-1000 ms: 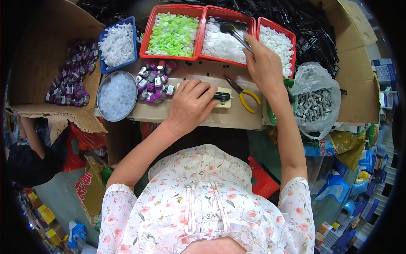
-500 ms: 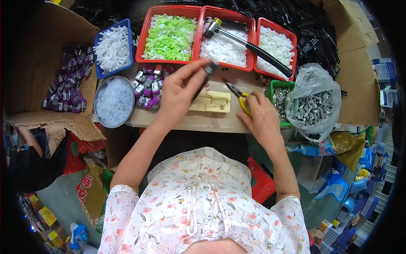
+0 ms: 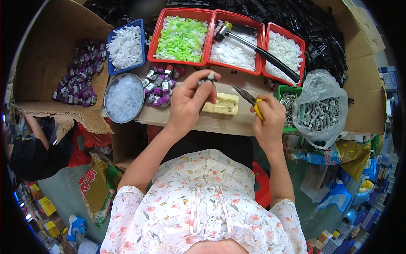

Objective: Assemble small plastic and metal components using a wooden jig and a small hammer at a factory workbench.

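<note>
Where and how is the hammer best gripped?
Probably by the black handle, coming from the near right: it slants toward that side across the right-hand red bin, head away to the left. The right hand holds pliers, so should free itself first.

The person wears a white blouse (image 3: 173, 216) sprinkled with coral-pink flowers and grey-green leaves. Two pale cords (image 3: 195, 213) hang down the front, flanking a small round button (image 3: 212, 217); the neckline (image 3: 213, 236) is gathered. Short sleeves (image 3: 122, 207) leave forearms (image 3: 153, 156), left grip (image 3: 189, 98) and right grip (image 3: 270, 120) bare.
</note>
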`<action>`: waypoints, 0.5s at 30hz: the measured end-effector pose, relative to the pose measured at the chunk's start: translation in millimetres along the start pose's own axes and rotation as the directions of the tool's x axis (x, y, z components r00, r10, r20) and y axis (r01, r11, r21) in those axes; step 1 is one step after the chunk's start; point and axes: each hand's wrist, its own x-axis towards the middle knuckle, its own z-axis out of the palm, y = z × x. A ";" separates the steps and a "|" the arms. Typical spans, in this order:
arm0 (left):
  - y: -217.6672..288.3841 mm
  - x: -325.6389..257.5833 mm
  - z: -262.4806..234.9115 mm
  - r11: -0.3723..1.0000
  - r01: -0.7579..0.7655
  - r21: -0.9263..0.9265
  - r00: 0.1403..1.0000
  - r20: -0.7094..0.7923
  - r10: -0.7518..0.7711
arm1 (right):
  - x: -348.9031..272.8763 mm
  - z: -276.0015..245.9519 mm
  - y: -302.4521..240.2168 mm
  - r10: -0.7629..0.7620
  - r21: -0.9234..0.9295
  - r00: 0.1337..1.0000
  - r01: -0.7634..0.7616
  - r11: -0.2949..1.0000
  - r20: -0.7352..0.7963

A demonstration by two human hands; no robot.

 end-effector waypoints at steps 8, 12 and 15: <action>4.5 -24.6 -1.2 0.903 -0.227 0.365 0.971 0.155 0.182 | -0.8 -11.1 -29.1 -0.198 0.148 0.978 0.206 0.967 -0.066; 4.9 -26.9 -1.3 0.871 -0.314 0.378 0.949 0.162 0.271 | -5.3 -10.5 -30.5 -0.182 0.107 0.983 0.184 0.977 -0.027; 7.8 -27.6 -2.9 0.832 -0.366 0.416 0.930 0.180 0.319 | -1.7 -12.7 -32.8 -0.250 0.038 0.968 0.251 0.967 -0.025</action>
